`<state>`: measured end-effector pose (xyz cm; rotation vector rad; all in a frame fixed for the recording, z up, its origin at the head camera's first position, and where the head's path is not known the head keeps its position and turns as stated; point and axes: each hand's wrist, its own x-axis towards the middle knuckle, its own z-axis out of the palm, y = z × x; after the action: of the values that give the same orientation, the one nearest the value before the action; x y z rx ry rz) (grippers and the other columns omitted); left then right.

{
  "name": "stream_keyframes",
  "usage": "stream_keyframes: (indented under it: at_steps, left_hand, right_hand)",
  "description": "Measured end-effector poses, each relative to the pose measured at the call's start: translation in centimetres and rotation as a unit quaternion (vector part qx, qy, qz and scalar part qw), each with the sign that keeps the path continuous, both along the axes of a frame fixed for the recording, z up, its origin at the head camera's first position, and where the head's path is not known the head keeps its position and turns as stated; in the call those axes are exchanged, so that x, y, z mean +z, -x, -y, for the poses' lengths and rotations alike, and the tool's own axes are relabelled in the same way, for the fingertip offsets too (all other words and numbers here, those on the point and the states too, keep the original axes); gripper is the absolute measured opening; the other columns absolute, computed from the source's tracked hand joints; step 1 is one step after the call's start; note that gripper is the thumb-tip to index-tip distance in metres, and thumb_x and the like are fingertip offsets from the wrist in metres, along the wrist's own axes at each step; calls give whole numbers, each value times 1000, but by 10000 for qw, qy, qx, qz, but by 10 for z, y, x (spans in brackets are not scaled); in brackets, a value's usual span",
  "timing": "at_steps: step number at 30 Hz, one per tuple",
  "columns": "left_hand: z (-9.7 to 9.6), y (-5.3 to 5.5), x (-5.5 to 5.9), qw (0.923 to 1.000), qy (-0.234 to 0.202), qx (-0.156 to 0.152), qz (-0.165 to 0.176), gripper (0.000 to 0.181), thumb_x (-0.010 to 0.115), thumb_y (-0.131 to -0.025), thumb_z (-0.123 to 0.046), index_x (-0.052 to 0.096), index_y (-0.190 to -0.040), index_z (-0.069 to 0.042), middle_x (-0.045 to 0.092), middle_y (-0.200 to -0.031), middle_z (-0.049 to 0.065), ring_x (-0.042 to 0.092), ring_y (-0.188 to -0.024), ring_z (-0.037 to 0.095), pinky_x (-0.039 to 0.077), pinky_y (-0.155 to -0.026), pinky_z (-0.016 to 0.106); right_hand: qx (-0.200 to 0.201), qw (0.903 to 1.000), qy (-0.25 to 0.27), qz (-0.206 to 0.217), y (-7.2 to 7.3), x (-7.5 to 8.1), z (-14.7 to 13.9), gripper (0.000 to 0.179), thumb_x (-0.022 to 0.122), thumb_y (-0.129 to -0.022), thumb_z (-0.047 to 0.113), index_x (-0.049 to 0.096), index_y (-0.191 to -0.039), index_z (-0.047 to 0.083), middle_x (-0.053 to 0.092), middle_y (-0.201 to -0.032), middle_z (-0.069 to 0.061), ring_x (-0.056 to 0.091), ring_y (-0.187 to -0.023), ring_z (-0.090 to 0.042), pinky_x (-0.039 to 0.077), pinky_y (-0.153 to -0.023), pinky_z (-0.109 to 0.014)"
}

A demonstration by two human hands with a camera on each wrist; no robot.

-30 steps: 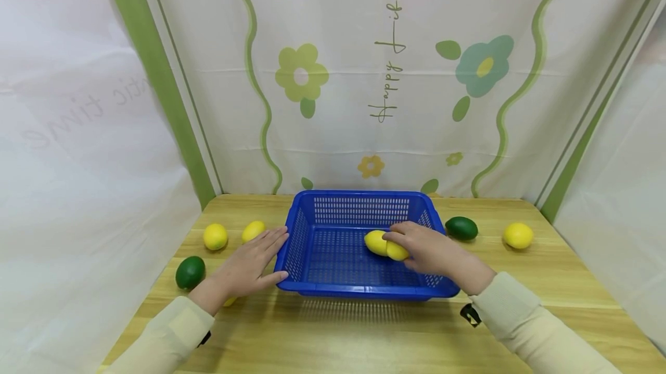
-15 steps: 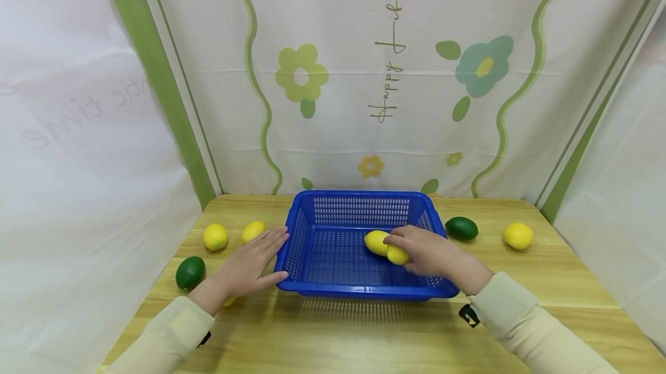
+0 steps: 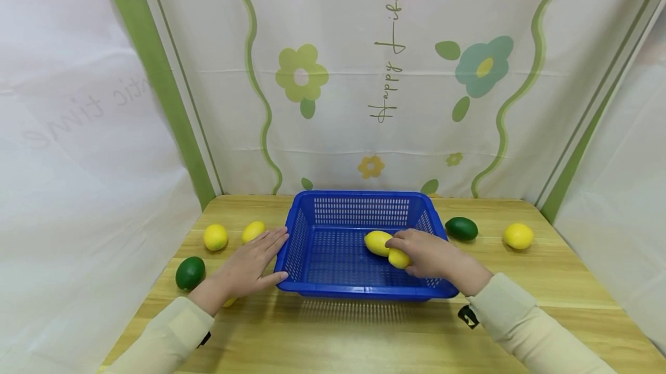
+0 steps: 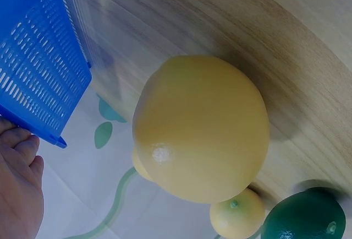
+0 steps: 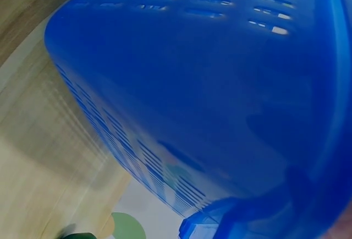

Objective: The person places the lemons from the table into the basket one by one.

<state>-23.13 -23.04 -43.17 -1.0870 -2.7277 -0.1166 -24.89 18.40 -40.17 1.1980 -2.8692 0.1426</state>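
A blue mesh basket stands mid-table. My left hand rests on its left rim with fingers extended; in the left wrist view that hand touches the rim of the basket. Inside the basket, my right hand grips a lemon between thumb and fingers. Against it lies a second lemon on the basket floor. The right wrist view is filled by the basket's outer wall, so the gripped lemon is hidden there.
Left of the basket lie lemons and a dark green avocado; one lemon is mostly hidden under my left wrist and looms large in the left wrist view. To the right are another avocado and a lemon. Curtains surround the table.
My right hand and its lemon have shifted slightly nearer to me and to the right within the basket. The left hand, the basket and the other fruit have stayed put.
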Motion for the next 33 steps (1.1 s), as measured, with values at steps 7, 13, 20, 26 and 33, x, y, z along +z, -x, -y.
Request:
stream_keyframes:
  at_steps: [7,13,20,26,33]
  left_hand:
    - [0,1,-2,10000,-11,-15,-55,78,49,-97,-53,32,-150,2,27,-156,17,24,-144,29,21,-116,44]
    - [1,2,-3,10000,-38,-26,-65,79,49,-97,-54,32,-150,2,28,-156,17,25,-143,30,21,-115,45]
    - [0,2,-2,10000,-26,-9,-73,78,49,-97,-53,32,-150,2,28,-156,16,25,-143,29,21,-115,44]
    - [0,2,-2,10000,-29,-4,-66,78,49,-97,-53,31,-150,2,28,-156,16,24,-144,29,21,-116,44]
    - [0,2,-2,10000,-35,-18,-79,78,48,-97,-53,32,-150,2,28,-156,16,24,-143,29,22,-115,44]
  right_hand:
    - [-55,9999,0,95,1,-1,-1,52,82,-74,8,64,-123,7,62,-118,-11,58,-109,-30,50,-93,-46]
    - [-101,9999,27,128,1,-2,-2,52,81,-75,8,63,-124,7,62,-120,-11,58,-110,-30,49,-94,-47]
    - [-93,9999,35,108,1,-5,-4,51,80,-75,7,63,-123,7,62,-119,-11,58,-108,-30,50,-93,-47]
    - [-124,9999,76,28,0,-3,-5,52,79,-77,8,62,-126,7,62,-121,-12,58,-112,-31,48,-95,-47]
    - [-154,9998,68,126,2,-3,-6,55,79,-77,6,60,-129,7,60,-124,-13,56,-116,-33,47,-97,-48]
